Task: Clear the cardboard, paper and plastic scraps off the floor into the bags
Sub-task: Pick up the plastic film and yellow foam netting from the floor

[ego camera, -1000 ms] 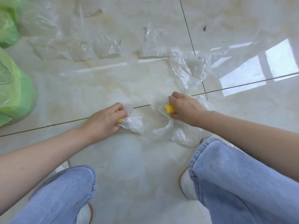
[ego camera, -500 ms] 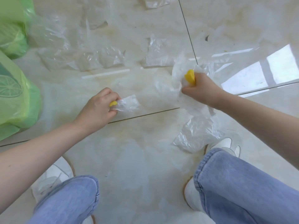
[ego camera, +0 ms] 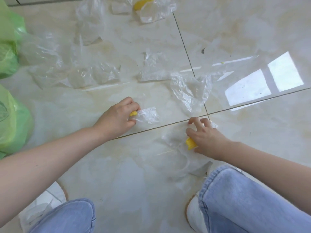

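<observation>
My left hand (ego camera: 117, 117) grips a small clear plastic scrap (ego camera: 149, 115) with a yellow piece at its end, just above the floor. My right hand (ego camera: 204, 138) is low over a flat clear plastic sheet (ego camera: 176, 153) by my right knee. It holds a yellow piece (ego camera: 191, 143) under the palm while its fingers curl down onto the plastic. A crumpled clear bag (ego camera: 188, 91) lies just beyond both hands. Green bags (ego camera: 10, 115) stand at the left edge.
Several more clear plastic scraps (ego camera: 94, 74) are strewn across the glossy tiles further out. One scrap with a yellow piece (ego camera: 151, 9) lies at the top. My knees in blue jeans (ego camera: 244, 202) and white shoes fill the bottom of the view.
My right hand came down and back from the crumpled bag to the flat sheet by my knee, still holding the yellow piece. My left hand kept its scrap and barely moved.
</observation>
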A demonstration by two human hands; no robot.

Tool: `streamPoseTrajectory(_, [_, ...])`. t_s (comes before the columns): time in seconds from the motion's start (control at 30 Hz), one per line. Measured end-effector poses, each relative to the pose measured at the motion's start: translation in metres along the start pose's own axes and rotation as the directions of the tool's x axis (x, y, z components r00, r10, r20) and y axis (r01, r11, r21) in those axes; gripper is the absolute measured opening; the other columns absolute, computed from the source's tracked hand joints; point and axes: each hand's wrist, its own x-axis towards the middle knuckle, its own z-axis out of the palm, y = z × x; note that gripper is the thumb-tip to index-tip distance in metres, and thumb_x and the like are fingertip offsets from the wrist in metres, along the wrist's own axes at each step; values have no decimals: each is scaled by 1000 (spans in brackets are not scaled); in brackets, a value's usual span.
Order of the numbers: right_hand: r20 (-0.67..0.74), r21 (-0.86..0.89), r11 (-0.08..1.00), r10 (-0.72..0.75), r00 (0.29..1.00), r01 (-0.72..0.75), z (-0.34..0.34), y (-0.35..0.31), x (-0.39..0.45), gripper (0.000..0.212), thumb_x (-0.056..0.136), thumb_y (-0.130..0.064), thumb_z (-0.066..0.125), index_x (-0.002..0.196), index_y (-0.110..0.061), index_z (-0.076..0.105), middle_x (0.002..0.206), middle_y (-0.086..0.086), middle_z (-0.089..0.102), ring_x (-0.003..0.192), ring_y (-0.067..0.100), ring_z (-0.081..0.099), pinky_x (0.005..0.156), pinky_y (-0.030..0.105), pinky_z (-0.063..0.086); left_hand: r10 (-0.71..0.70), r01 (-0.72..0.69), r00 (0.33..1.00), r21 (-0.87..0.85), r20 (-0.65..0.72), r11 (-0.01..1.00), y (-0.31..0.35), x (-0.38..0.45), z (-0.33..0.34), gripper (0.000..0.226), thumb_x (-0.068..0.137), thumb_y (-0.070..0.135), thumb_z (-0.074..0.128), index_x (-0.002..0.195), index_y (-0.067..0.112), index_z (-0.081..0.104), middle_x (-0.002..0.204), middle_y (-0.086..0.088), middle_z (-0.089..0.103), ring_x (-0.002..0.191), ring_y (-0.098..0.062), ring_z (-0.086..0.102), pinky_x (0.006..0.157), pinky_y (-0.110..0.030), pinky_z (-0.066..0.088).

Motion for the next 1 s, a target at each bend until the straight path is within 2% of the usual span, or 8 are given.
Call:
streamPoseTrajectory(0.13, [-109,64,997,-40,993,47,6,2,10,37,81,-4,51,116,-12,44,122,10,35,99,31,46,81,38,47,6,-7,999,15,50,1000,2,-3,7,21,76,4,62,95,14,60,96,2,49,78,-27,55,71,-44,48])
streamPoseTrajectory(0.3, [-136,387,919,-29,990,80,-19,3,28,30,77,5,48,103,-9,48,94,7,43,86,33,55,73,42,47,-33,33,999,14,1,999,-4,-11,0,23,75,1,63,95,12,62,97,2,51,81,-26,56,74,-37,47])
streamPoseTrajectory(0.47, [-225,565,820,42,973,95,-59,-17,39,21,74,3,52,75,-13,37,80,5,43,74,28,45,58,31,34,-185,178,974,-69,-127,982,-11,-17,-16,19,75,-2,62,91,9,63,90,-3,52,78,-23,52,67,-11,35])
streamPoseTrajectory(0.57, [-254,661,745,109,961,90,-83,-31,44,12,73,2,51,82,-3,45,81,11,51,72,28,46,56,32,37,-253,233,949,-126,-186,964,-13,-21,-32,17,76,1,62,89,12,61,90,-2,52,79,-22,51,63,-14,33])
streamPoseTrajectory(0.67, [-267,747,659,172,948,91,-116,-44,52,13,73,1,52,77,-9,46,74,6,50,63,21,42,49,27,35,-300,264,919,-164,-257,951,-15,-23,-56,17,77,4,63,84,18,59,92,-3,56,83,-21,51,67,-21,32])
streamPoseTrajectory(0.83, [-307,853,498,237,922,156,-187,-60,75,14,74,-2,54,82,-13,50,74,2,47,63,18,44,51,26,37,-417,335,811,-259,-409,906,-12,-18,-116,7,78,10,62,83,16,63,77,3,56,75,-18,48,61,-15,35])
streamPoseTrajectory(0.93, [-396,827,506,215,893,245,-230,-78,92,28,72,-3,54,100,-6,51,86,12,55,70,22,48,52,27,39,-431,341,746,-265,-507,902,-5,-17,-162,4,78,12,63,78,16,61,65,5,50,62,-14,44,56,-11,34])
streamPoseTrajectory(1.0, [-446,806,506,181,876,306,-258,-92,104,32,72,-2,54,104,-6,51,96,16,59,75,25,52,54,28,42,-466,354,712,-304,-526,884,-4,-17,-195,5,78,14,63,80,17,62,60,5,52,55,-16,45,58,-24,42])
